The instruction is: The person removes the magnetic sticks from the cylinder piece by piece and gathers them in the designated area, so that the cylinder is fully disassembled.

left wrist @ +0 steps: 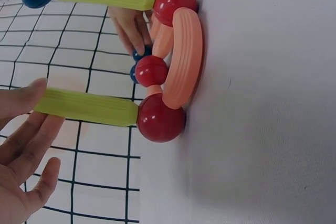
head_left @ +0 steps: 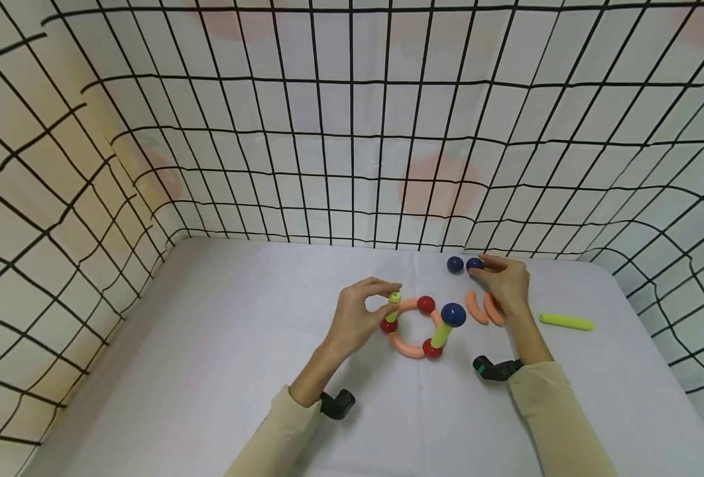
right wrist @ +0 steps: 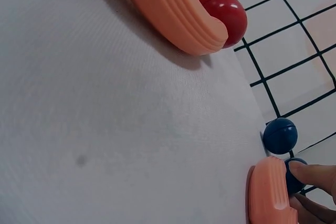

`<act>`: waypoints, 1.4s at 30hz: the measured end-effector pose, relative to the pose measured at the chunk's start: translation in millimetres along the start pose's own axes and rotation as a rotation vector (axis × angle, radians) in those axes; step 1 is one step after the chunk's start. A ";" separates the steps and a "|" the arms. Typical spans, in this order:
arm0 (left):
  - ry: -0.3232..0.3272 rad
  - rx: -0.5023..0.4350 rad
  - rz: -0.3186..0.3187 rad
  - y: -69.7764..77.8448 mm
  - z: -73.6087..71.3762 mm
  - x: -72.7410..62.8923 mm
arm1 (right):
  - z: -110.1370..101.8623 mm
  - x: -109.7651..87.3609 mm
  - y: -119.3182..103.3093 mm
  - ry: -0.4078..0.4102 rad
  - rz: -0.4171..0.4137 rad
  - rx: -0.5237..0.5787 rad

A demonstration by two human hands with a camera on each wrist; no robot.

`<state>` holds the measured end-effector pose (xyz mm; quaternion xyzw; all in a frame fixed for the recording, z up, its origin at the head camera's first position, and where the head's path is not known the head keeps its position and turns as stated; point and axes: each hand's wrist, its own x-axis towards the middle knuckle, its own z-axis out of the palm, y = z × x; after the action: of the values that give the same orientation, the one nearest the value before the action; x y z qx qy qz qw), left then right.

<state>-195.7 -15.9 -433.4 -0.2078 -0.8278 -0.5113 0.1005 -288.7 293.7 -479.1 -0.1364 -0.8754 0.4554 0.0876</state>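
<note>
A ring of orange curved rods [head_left: 408, 349] and red balls [head_left: 426, 305] lies on the white tabletop. From its front red ball rises a yellow-green rod [head_left: 441, 334] topped by a blue ball [head_left: 453, 315]. My left hand [head_left: 354, 318] pinches the upper end of a second yellow-green rod [left wrist: 89, 107], which stands on the ring's left red ball [left wrist: 161, 118]. Toward the back, my right hand [head_left: 507, 285] grips a loose blue ball [head_left: 474, 264] with thumb and fingers. Another blue ball [head_left: 455, 265] sits just left of it.
Two loose orange curved rods [head_left: 476, 308] lie in front of the right hand. A loose yellow-green rod [head_left: 567, 322] rests farther right. Black wire mesh [head_left: 352, 159] stands along the back and both sides of the table.
</note>
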 end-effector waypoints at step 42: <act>-0.225 0.163 -0.234 -9.3 -10.9 0.0 | -18.7 -61.9 -19.7 -0.083 -0.249 -0.062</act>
<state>-200.3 -29.2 -435.9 -0.1569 -0.8910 -0.4244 -0.0365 -228.0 277.7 -454.1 -0.0104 -0.9020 0.4192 0.1027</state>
